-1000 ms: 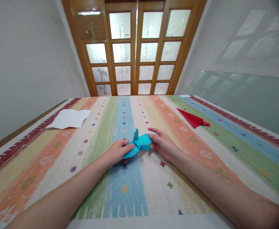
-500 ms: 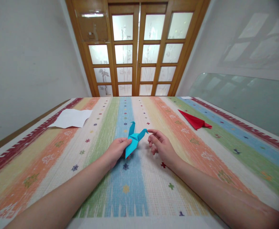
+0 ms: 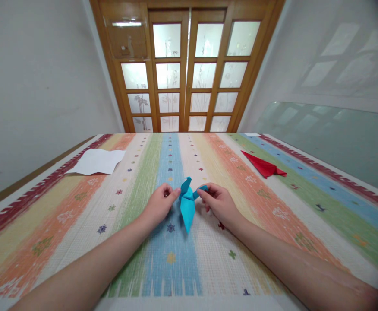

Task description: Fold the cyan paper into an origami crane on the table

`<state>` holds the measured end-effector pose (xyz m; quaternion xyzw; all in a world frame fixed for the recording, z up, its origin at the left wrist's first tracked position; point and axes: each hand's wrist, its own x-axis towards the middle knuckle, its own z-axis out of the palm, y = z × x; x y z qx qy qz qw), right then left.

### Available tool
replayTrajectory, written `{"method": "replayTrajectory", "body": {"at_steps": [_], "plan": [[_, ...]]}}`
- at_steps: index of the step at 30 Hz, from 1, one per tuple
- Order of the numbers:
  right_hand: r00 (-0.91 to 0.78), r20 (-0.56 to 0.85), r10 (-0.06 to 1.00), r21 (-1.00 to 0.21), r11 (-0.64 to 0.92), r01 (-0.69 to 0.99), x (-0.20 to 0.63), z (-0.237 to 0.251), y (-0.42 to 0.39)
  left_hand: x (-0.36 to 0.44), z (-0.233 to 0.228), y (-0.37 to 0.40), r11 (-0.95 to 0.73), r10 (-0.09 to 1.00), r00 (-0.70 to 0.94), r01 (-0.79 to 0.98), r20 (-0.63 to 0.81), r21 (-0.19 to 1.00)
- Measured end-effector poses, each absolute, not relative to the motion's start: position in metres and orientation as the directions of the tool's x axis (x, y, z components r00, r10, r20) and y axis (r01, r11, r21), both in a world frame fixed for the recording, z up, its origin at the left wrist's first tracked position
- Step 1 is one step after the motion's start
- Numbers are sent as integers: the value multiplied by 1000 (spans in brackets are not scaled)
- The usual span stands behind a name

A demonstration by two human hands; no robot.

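Pinched between both hands, a folded blue paper figure (image 3: 187,203) is held just above the striped cloth of the table (image 3: 79,216), near the middle of the blue stripe. Its long axis runs toward and away from the person: a pointed tip is aimed back at the person, while two short upright points are raised at the far end. The left hand (image 3: 159,203) is closed on the figure's left upper point, thumb and forefinger pressed together on it. The right hand (image 3: 217,201) is closed on the small flap at the figure's right, with the other fingers curled under. The figure thus lies directly between the two hands, neither hand being clearly nearer, and the long body hangs free below the grips.

Farther out, a flat red folded paper (image 3: 264,165) is seen on the right part of the table, well apart from the hands. A white sheet (image 3: 96,161) with an uneven edge lies at the far left. No containers are seen on the table. Wooden doors (image 3: 189,69) with frosted panes are seen beyond the far edge.
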<state>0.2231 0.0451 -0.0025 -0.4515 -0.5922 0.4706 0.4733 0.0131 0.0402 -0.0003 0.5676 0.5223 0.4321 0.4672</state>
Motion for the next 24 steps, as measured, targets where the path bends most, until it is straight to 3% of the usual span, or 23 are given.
{"method": "replayTrajectory", "body": {"at_steps": [3,7,15,24], "plan": [[-181,160,970,-979,179,93,223,-2,44,12,1,40,-204,979,61,206,196,957],[-214,170,962,-979,190,75,222,-2,42,12,0,38,-286,953,157,203,257,936],[-186,144,972,-989,150,17,223,-8,45,16,1,38,-25,995,96,-51,30,998],[-174,153,973,-988,154,-8,222,-7,44,15,2,38,55,997,57,-144,-47,988]]}}
